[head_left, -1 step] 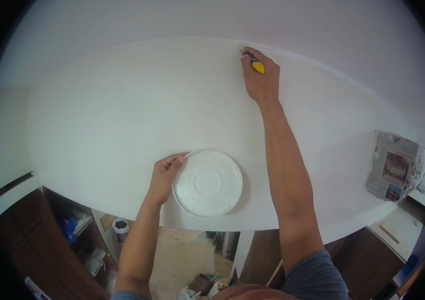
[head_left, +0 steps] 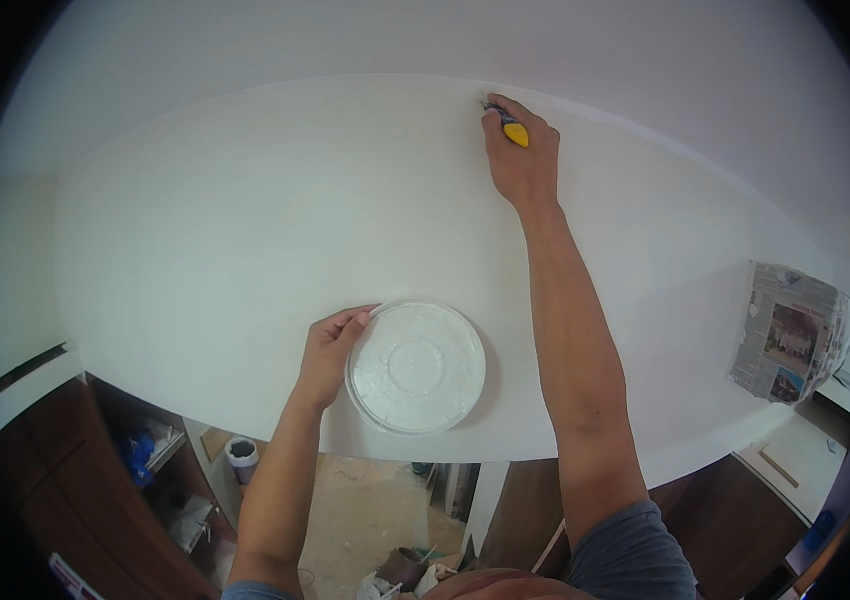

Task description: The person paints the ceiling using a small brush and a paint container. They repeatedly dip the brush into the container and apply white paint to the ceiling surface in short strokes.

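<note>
My left hand (head_left: 330, 352) grips a round white bucket lid (head_left: 417, 368) by its upper left rim, thumb on the face. The lid has a raised ring in the middle and a wet-looking white smear. Up by the line where the white wall (head_left: 275, 200) meets the ceiling, my right hand (head_left: 525, 150) is closed round a small hand tool (head_left: 515, 133) with a yellow and dark handle. Its working end, at the wall's top edge, is too small and covered by my fingers to make out.
Newspaper (head_left: 790, 335) covers something on the wall at the right. Below the wall's curved lower edge stand brown cabinets (head_left: 55, 470), an open shelf with bags, a grey cylindrical container (head_left: 242, 455) and a floor (head_left: 365, 510) with a pot and bags. A wooden strip (head_left: 778, 466) lies at the lower right.
</note>
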Demonstrator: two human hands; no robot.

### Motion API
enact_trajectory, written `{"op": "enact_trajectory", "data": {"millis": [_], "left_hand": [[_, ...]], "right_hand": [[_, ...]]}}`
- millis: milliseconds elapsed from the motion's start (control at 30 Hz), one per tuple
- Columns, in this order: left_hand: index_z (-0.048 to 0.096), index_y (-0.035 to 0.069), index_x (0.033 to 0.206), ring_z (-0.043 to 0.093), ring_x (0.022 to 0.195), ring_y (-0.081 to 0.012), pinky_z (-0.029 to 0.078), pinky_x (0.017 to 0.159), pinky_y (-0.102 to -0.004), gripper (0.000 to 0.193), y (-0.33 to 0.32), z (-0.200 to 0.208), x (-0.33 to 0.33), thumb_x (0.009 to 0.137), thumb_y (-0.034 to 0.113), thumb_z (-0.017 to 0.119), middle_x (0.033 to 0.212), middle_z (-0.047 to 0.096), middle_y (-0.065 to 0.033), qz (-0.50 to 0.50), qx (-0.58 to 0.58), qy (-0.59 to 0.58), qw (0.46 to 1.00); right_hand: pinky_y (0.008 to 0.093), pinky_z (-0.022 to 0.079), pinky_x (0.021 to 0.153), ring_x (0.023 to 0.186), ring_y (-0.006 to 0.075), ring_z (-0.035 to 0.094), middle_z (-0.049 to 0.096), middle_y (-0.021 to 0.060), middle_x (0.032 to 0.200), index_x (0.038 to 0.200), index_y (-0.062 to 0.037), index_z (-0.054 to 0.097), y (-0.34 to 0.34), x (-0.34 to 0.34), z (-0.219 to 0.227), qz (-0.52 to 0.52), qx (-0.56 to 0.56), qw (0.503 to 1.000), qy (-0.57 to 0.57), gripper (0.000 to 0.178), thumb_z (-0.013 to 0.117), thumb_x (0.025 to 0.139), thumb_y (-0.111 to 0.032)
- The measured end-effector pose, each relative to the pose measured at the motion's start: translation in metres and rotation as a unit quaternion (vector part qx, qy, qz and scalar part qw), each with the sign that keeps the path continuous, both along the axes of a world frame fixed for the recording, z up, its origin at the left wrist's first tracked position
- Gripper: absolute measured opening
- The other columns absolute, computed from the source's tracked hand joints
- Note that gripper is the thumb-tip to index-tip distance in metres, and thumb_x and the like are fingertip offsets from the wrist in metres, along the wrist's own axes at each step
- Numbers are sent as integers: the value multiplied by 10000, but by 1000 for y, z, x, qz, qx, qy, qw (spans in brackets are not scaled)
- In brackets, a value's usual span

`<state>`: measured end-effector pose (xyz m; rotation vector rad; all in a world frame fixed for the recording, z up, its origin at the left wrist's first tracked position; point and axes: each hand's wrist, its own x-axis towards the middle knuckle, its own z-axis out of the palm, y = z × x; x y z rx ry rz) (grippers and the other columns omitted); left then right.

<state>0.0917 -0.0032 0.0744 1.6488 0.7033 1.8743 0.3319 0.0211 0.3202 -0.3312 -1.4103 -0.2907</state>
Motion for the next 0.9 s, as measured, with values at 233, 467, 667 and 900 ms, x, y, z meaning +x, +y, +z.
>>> {"op": "enact_trajectory", "data": {"millis": [233,467,667,900], "left_hand": [[739,-31,1268,681,935,-101,549,857,-260,353,-1,-1,0,1082,249,632,1054,767,-56,-2,-5,-9,1000],[739,-29,1270,682,929,-99,549,853,-257,347,-1,0,1,1084,242,626,1045,766,-54,-6,-4,-10,1000],[738,-31,1270,680,936,-99,548,855,-258,357,-2,0,0,1086,253,624,1050,765,-53,0,-4,-5,1000],[736,-33,1273,680,942,-101,545,861,-259,362,1,-1,-1,1086,257,626,1052,765,-54,-7,-3,-3,1000]], "right_hand": [[393,580,901,958,343,759,786,210,1077,1234,-2,751,-3,-7,0,12,-9,1000,-11,375,656,968,-248],[317,549,800,771,171,662,756,134,927,1252,-28,756,4,-11,1,6,17,1000,-7,353,650,993,-241],[322,561,833,834,181,695,769,153,1018,1246,-27,756,3,-16,2,9,6,1000,-16,352,652,989,-245],[327,566,798,833,205,710,763,152,1002,1289,-26,683,2,-17,-3,112,18,993,-27,331,649,990,-163]]}}
